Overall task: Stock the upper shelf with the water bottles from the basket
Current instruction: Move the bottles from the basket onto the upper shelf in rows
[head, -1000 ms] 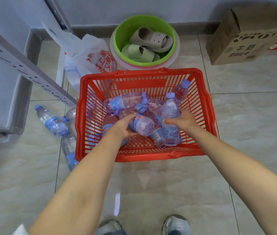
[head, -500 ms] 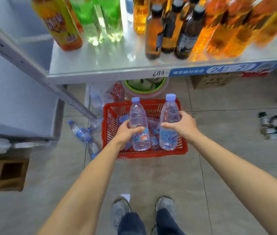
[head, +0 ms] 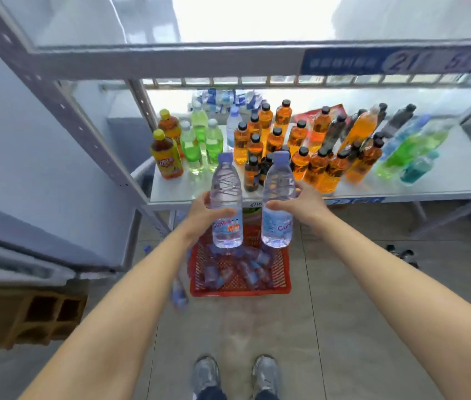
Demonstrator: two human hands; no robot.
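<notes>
My left hand (head: 199,212) grips one clear water bottle (head: 226,183) with a lilac cap, held upright. My right hand (head: 303,207) grips a second water bottle (head: 278,180), also upright. Both bottles hang side by side above the red basket (head: 240,291) on the floor, level with the front edge of the lower shelf. Several more water bottles lie in the basket. The upper shelf (head: 171,57) runs across the top of the view, its surface bright and bare where I can see it.
The lower shelf (head: 445,186) carries many orange, green, dark and blue drink bottles. A slanted metal upright (head: 64,108) stands at the left. A bottle (head: 179,295) lies on the floor left of the basket. A hollow brick (head: 46,316) sits at the lower left.
I lifted both bottles out of the basket and raised them upright to shelf height. My view tilted up from the floor, so the upper shelf came into sight.
</notes>
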